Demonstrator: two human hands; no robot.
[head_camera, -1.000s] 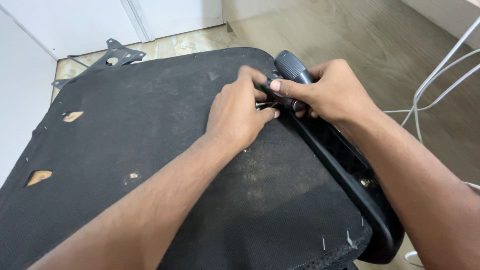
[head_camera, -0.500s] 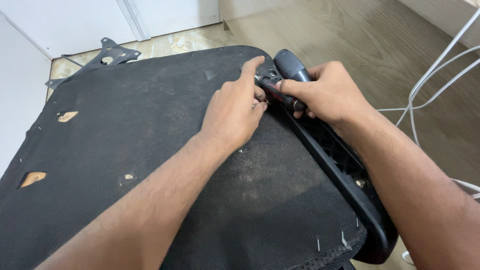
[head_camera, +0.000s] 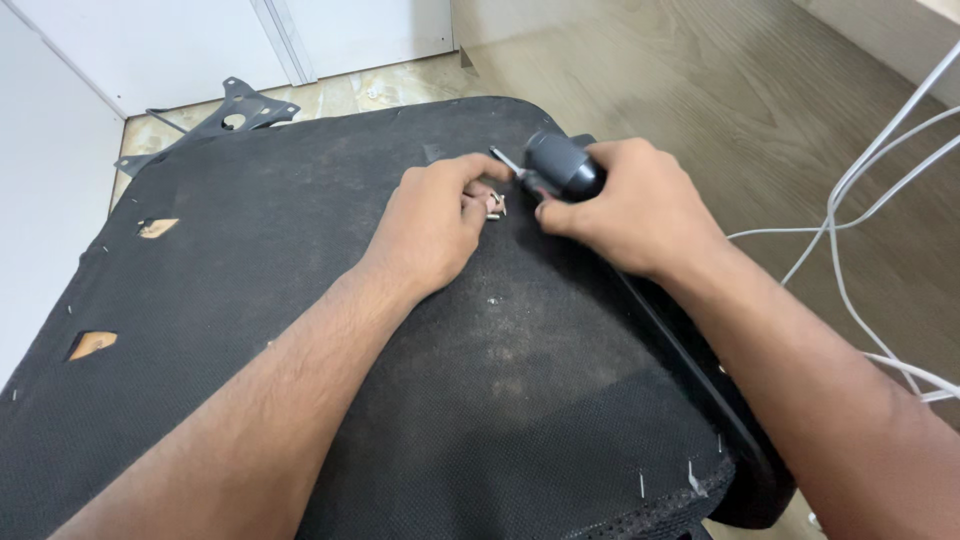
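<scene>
- While your right hand (head_camera: 640, 205) wraps the screwdriver (head_camera: 560, 168) handle, fingers curled tight, its tip (head_camera: 503, 158) sits just by your left fingertips (head_camera: 488, 170).
- Left hand (head_camera: 435, 225): fingers bent, pressed to the fabric (head_camera: 330, 260); seems to pinch small screws (head_camera: 494, 207), can't tell for sure.
- Risk: tip slips w/ too much push, jabs fingertips or tears fabric.
- Risk: loose screws roll off under your knuckles.
- Staples (head_camera: 690, 475) stick up near your right forearm; a drag could scratch.
</scene>
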